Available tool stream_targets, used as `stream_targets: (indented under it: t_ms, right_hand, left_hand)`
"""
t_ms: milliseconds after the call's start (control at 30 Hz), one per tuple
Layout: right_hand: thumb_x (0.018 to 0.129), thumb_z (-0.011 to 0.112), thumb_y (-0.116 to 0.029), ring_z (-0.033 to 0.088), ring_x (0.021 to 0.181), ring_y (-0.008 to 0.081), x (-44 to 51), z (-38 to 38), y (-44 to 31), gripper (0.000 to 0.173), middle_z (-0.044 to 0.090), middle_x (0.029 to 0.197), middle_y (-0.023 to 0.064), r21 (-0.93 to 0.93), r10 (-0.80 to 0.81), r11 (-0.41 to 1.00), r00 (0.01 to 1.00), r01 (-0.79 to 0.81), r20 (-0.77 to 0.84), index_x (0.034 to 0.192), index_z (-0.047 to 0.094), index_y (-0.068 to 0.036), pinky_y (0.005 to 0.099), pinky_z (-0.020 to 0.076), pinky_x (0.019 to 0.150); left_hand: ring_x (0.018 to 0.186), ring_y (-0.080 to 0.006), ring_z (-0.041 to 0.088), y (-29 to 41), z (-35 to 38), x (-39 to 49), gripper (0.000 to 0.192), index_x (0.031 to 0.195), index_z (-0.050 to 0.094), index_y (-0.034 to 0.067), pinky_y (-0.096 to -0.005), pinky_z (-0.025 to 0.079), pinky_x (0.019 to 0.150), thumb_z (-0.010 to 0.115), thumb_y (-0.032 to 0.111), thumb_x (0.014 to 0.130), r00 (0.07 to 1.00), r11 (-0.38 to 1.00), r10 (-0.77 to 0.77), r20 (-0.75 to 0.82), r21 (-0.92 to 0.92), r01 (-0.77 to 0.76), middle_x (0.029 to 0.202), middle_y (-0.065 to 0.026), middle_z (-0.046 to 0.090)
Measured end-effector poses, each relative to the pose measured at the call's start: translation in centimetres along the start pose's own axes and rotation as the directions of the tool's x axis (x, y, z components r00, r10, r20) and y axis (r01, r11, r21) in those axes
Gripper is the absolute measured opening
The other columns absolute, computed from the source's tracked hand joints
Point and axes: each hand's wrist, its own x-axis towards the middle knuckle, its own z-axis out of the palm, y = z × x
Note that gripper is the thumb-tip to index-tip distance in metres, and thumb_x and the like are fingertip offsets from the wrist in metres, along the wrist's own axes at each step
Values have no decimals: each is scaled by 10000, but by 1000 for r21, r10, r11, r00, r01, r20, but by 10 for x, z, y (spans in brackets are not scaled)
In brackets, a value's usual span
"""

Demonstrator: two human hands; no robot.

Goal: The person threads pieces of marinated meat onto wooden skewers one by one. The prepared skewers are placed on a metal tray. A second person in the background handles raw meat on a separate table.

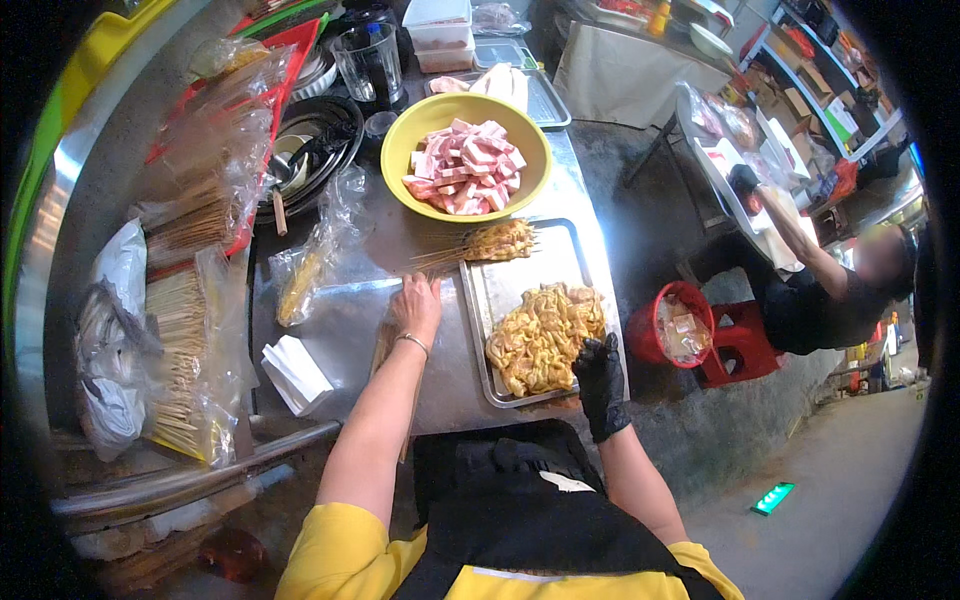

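My bare left hand [417,307], with a bangle at the wrist, is at the near ends of a bundle of skewered meat [501,241]; whether its fingers close on the sticks is unclear. The meat lies across the top left of a metal tray [474,330]. Loose wooden skewers [384,349] lie partly under my left forearm. My right hand [602,386], in a black glove, rests its fingers at the right edge of a pile of marinated meat pieces [544,341] on the tray. Beyond the tray, a yellow bowl [392,157] holds cut raw pork pieces [469,166].
On the left are bagged skewers [176,360], a plastic-wrapped yellow item [304,285], folded white paper [295,375] and black pans [341,124]. Plastic boxes [440,37] stand behind the bowl. At right, a co-worker [817,300] sits at another table near a red bin [660,341].
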Motion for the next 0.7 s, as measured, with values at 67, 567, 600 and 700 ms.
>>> stream_targets:
  t_ms: [67,567,600,700]
  right_hand:
    - [1051,520,-490,556,648,159,-5,-18,9,462,602,730,21,-347,-171,918,981,192,91,991,648,-50,285,471,625]
    - [848,742,-99,723,884,312,-7,-34,-28,208,751,975,161,-796,19,250,819,552,574,1048,772,-49,395,562,820]
    - [812,751,-115,702,912,349,-5,-31,-24,209,739,979,156,-728,-11,258,756,635,655,1013,774,-62,426,560,822]
    - [762,771,-164,698,939,329,6,-15,-11,260,738,1029,133,-615,-85,172,634,770,769,1009,775,-83,427,560,823]
  left_hand:
    - [929,-414,696,-4,5,-4,201,1071,656,40,-520,555,812,571,195,975,997,997,27,75,67,-32,1061,-190,660]
    - [905,-363,703,9,-49,-41,147,867,734,88,-476,553,773,686,223,901,998,991,10,65,135,-18,963,-128,724]
    - [913,-369,705,11,-51,-40,155,856,734,75,-490,550,775,685,216,902,997,993,-16,80,117,6,955,-143,732]
    - [918,-376,701,17,-54,-40,176,846,728,53,-502,545,776,675,207,911,989,981,-53,139,191,26,940,-169,731]
